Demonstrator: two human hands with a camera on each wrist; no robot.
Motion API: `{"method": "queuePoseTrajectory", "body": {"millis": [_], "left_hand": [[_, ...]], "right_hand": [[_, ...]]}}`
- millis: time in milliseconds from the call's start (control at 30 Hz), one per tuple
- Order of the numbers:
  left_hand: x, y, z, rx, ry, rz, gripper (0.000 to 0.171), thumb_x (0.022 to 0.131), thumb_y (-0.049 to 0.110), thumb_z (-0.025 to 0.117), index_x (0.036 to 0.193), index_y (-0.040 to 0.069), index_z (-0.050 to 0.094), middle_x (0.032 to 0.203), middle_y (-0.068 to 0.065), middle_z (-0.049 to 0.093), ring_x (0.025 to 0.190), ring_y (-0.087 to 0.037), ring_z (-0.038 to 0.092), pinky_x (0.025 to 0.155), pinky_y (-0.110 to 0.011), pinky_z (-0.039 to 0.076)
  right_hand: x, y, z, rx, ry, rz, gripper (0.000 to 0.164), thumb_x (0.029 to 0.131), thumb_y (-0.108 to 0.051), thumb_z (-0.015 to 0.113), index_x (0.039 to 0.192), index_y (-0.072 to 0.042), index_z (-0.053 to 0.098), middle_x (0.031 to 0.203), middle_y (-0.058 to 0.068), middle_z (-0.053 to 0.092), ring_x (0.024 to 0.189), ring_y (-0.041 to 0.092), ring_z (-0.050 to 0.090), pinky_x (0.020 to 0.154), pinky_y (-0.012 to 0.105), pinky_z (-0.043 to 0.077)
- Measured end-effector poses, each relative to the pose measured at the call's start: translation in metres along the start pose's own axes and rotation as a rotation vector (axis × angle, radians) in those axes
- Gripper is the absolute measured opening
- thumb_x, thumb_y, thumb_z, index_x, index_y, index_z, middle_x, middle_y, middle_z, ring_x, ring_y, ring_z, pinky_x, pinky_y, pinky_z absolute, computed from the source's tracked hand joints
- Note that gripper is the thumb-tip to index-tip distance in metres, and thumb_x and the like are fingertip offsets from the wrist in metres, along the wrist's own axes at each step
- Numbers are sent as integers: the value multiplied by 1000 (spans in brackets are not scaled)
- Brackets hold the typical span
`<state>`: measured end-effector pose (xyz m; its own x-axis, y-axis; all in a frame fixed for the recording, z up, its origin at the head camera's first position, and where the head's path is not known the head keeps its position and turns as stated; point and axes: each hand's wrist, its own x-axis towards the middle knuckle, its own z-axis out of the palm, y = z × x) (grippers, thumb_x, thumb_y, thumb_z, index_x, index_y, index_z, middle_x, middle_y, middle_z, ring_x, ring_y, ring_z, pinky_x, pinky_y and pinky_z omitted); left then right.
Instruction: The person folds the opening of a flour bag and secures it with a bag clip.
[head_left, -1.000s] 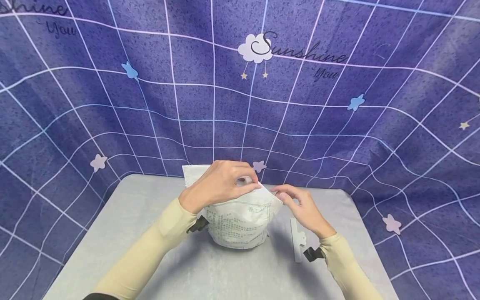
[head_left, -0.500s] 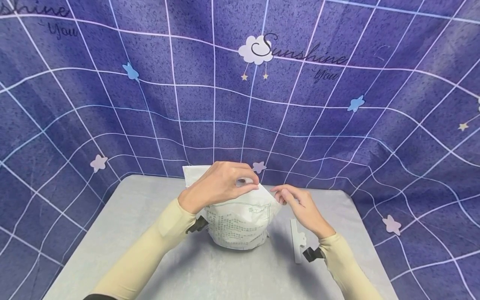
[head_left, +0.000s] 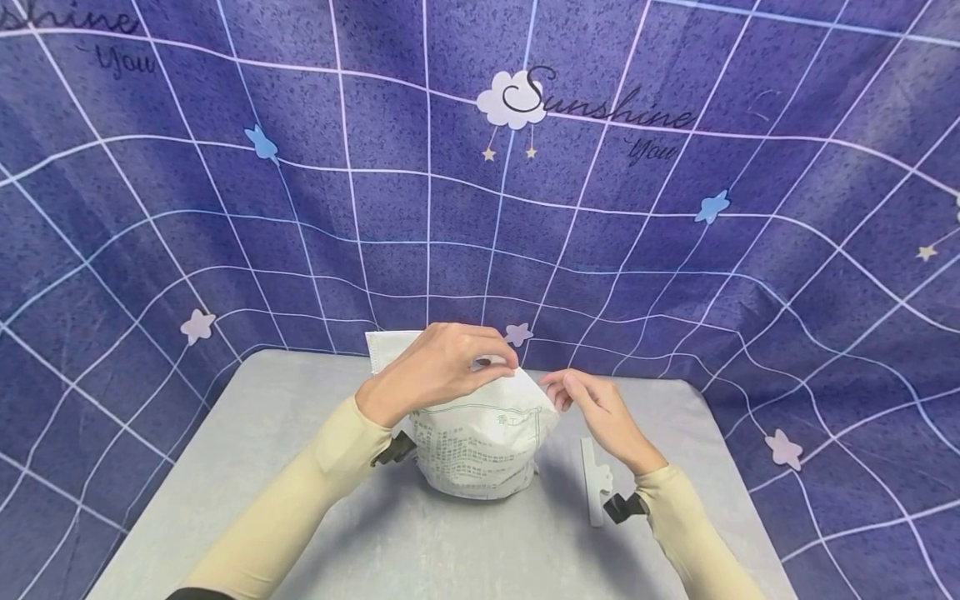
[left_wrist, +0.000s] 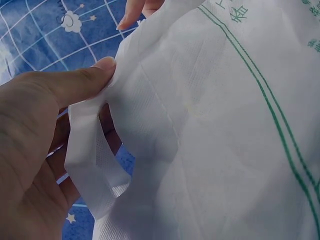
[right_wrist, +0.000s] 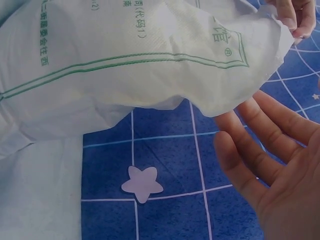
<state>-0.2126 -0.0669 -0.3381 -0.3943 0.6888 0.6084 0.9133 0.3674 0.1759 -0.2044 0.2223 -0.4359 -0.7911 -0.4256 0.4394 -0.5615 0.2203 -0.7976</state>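
Observation:
A white non-woven bag (head_left: pixel 480 450) with printed green lines and characters stands upright and filled out on the grey table. My left hand (head_left: pixel 442 362) pinches its top edge between thumb and fingers; in the left wrist view the handle loop (left_wrist: pixel 90 160) hangs across that hand's fingers. At the bag's right top corner is my right hand (head_left: pixel 600 408). The right wrist view shows its fingers (right_wrist: pixel 270 130) loosely extended, fingertips right at the bag's edge and partly behind it, the thumb apart from the cloth. The bag's contents are hidden.
On the table (head_left: pixel 300 467), right of the bag, lies a white flat bar (head_left: pixel 597 483) with a wavy side, close under the right wrist's black camera mount (head_left: pixel 626 507). A purple gridded curtain (head_left: pixel 465 208) with stars hangs behind and on both sides.
My right hand's thumb and fingers have come off the bag's right corner, which has sunk slightly left and down. The left hand keeps its pinch in the same place.

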Motion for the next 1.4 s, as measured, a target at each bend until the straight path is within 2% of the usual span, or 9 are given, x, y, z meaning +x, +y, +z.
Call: {"method": "queuePoseTrajectory", "body": {"millis": [267,533,767,900,1100,1400], "left_hand": [[-1,-1,0,-10,-24,8,11,92,11,85,102,17,83,99,10,79,90,-7,76,80,-21,61],[0,-2,1,10,-24,23,12,93,9,85,102,16,83,99,10,79,91,-8,76,80,-22,62],[0,-2,2,11,-22,21,11,93,11,85,102,16,84,99,9,79,91,-8,76,80,-22,62],[0,-3,3,18,-16,21,10,93,11,84,102,16,84,98,9,79,90,-8,76,79,-23,62],[1,-4,2,13,-11,27,10,94,11,83,103,16,84,99,9,79,92,-8,76,81,-23,62],[3,-5,2,13,-19,30,10,94,11,83,103,16,84,99,9,80,91,-8,77,82,-23,62]], "right_hand": [[-1,0,0,30,-6,17,40,118,-13,36,123,2,73,94,10,72,83,20,70,78,31,60],[-2,6,-1,39,-17,-23,35,115,-6,41,122,1,74,95,11,74,84,20,69,80,30,59],[-2,7,-1,22,-14,-12,32,113,-5,46,117,-3,78,95,7,74,86,21,68,81,33,59],[-3,6,-1,15,-20,-17,28,111,-2,51,116,-4,79,98,8,75,90,22,69,85,29,58],[-4,9,-3,-40,-22,-20,21,105,0,63,117,-6,79,111,7,79,106,11,71,99,26,56],[-4,12,-3,-26,-30,-42,22,96,3,75,115,-7,80,107,7,78,98,13,71,93,29,58]]}}
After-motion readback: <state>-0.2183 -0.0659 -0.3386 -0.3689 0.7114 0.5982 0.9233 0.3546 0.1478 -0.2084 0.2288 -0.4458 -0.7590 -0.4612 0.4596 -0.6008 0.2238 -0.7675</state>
